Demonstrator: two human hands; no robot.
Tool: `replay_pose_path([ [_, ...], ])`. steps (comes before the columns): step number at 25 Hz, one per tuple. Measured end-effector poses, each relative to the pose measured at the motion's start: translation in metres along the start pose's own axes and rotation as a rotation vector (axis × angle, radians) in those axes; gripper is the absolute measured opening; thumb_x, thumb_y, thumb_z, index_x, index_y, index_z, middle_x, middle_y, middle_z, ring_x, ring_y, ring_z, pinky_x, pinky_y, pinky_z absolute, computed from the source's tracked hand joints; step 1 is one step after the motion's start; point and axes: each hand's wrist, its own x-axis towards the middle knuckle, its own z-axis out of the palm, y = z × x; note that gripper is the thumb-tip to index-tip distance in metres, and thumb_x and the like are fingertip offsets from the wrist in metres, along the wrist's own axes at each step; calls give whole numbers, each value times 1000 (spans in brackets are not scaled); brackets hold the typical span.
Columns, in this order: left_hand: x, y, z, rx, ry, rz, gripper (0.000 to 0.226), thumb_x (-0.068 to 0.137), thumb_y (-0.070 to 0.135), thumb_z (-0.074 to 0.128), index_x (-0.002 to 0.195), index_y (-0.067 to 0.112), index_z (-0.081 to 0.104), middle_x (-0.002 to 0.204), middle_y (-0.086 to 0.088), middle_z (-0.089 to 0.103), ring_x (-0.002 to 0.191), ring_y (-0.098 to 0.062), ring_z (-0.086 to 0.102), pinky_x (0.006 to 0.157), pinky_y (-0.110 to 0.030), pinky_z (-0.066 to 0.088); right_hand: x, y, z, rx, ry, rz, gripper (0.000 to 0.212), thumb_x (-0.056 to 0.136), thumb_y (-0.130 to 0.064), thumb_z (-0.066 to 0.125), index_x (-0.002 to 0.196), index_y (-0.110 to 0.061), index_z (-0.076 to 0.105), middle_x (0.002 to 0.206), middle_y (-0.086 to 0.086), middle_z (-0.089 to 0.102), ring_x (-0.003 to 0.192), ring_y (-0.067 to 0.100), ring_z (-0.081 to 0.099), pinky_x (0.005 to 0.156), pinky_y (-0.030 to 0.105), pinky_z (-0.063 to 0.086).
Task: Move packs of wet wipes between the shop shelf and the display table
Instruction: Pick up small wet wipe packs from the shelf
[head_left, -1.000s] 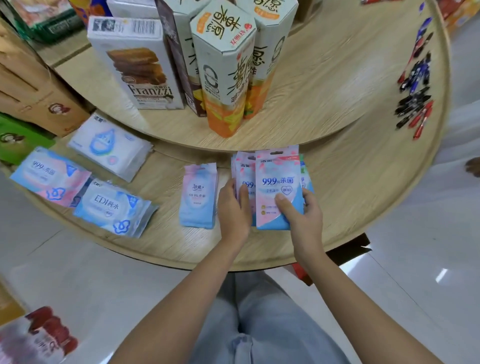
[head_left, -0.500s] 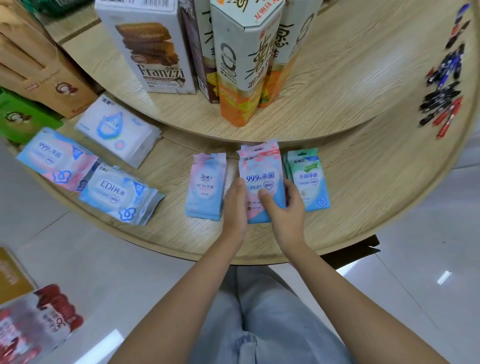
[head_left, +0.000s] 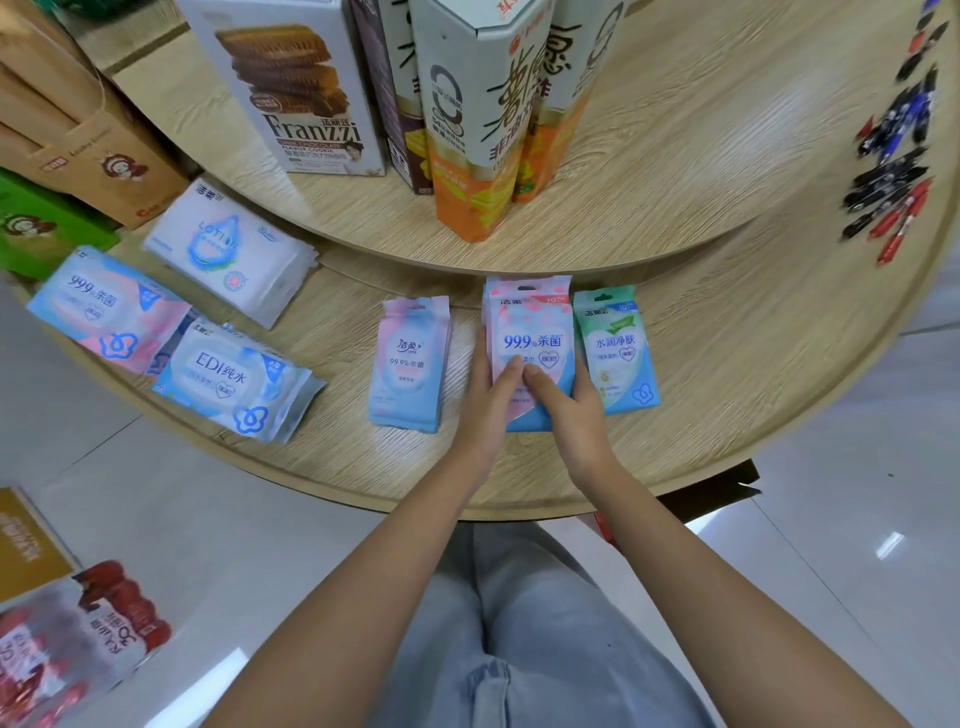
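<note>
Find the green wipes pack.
Head view: the green pack lies on the lower table tier, right of centre, directly right of the held pink pack.

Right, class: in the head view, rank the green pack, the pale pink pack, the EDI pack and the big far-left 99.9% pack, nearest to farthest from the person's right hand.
1. Green pack: right of the right hand, which grips the middle 99.9% pack.
2. Pale pink pack: left, past the left hand.
3. EDI pack: farther left.
4. Big 99.9% pack: far left.
</note>
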Motion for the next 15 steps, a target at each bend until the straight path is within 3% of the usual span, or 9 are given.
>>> replay_pose_path([
  [5, -1, 5, -7, 68, -25, 27, 46, 98, 25, 47, 142, 20, 36, 128, -1, 59, 106, -8, 62, 69, -11, 52, 0, 0, -4, -72, -21, 17, 37, 87, -31, 66, 120, -19, 54, 109, -3, 68, 99, 13, 68, 89, 38, 56],
  [8, -7, 10, -16, 219, 79, 73, 36, 95, 25, 53, 131, 18, 48, 114, 5, 63, 94, -2, 64, 72, -15, 49, 5, -2, -12, -80, -6, 33, 53, 82, -45, 65, 125, -16, 52, 119, 3, 64, 110, 19, 62, 90, 37, 55],
  [10, -14, 13, -24, 332, 177, 102, 37, 94, 26, 54, 129, 16, 50, 118, 5, 60, 100, -5, 59, 76, -10, 45, 2, -5, -23, -98, 82, 10, 43, 89, -36, 60, 122, -10, 55, 121, 7, 61, 111, 19, 59, 85, 23, 52],
  [12, -26, 17, -35, 411, 274, 173, 25, 95, 23, 53, 118, 13, 57, 111, 4, 60, 92, -3, 56, 71, -3, 41, -6, -7, -38, -123, 185, -27, 21, 94, -24, 54, 108, -11, 62, 108, 7, 63, 98, 17, 58, 74, 11, 47],
  [15, -52, 25, -52, 361, 254, 217, 10, 95, 16, 51, 90, 15, 60, 86, 0, 63, 75, -7, 57, 64, -8, 44, -33, -7, -57, -73, 254, -36, 16, 94, -19, 53, 82, -20, 64, 84, 4, 65, 82, 17, 59, 73, 27, 48],
])
